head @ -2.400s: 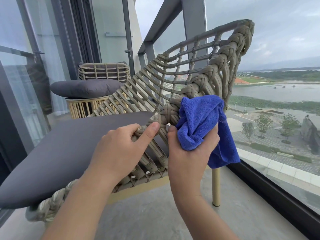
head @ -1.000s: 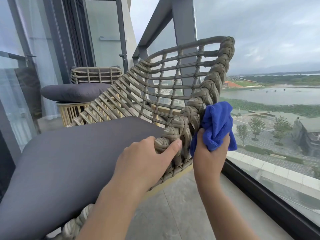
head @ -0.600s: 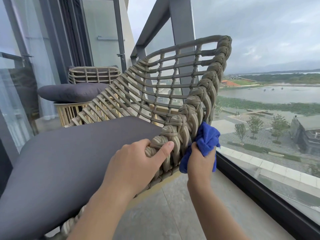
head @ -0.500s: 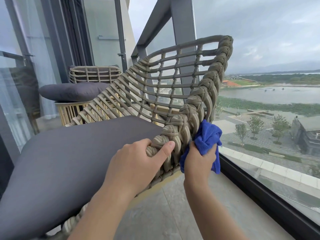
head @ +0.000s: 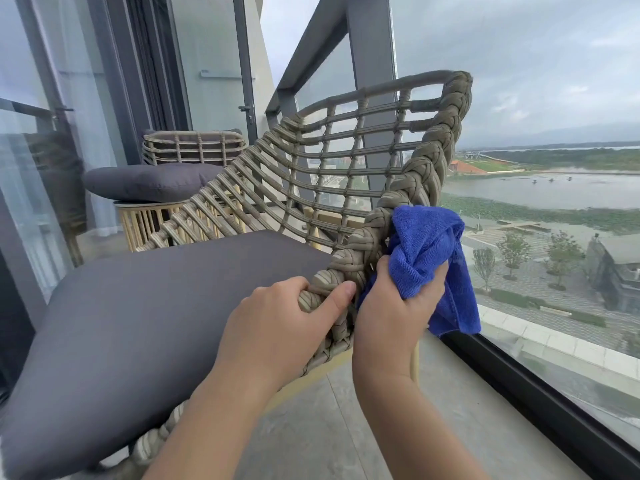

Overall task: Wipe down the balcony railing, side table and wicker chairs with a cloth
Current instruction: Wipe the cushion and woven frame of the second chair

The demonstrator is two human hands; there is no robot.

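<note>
Blue microfibre cloth (head: 427, 258) bunched in a person's right hand (head: 391, 317) presses against the outer face of a wicker chair's braided rim (head: 408, 199) on a glass-walled balcony. The right hand's fingers are curled tight around the cloth, part of which hangs loose beyond the grip on the side toward the glazing. Just beside it, on the seat side, the left hand (head: 277, 330) clamps the same braid, thumb (head: 337, 297) laid along the top, fingers wrapped over and out of sight.

From the cloth hand the rim's long axis climbs up and away to the chair's top corner, then turns along the back rail; the other way it drops past the left hand toward the front of the grey seat cushion (head: 145, 313). The right hand is the nearer to the braid above it, so a stroke up along that axis looks the natural next pass, the left hand steadying the chair. A second wicker chair (head: 192, 147) and the side table (head: 145, 220) sit well beyond the grip; the railing (head: 311, 46) runs behind the chair back.
</note>
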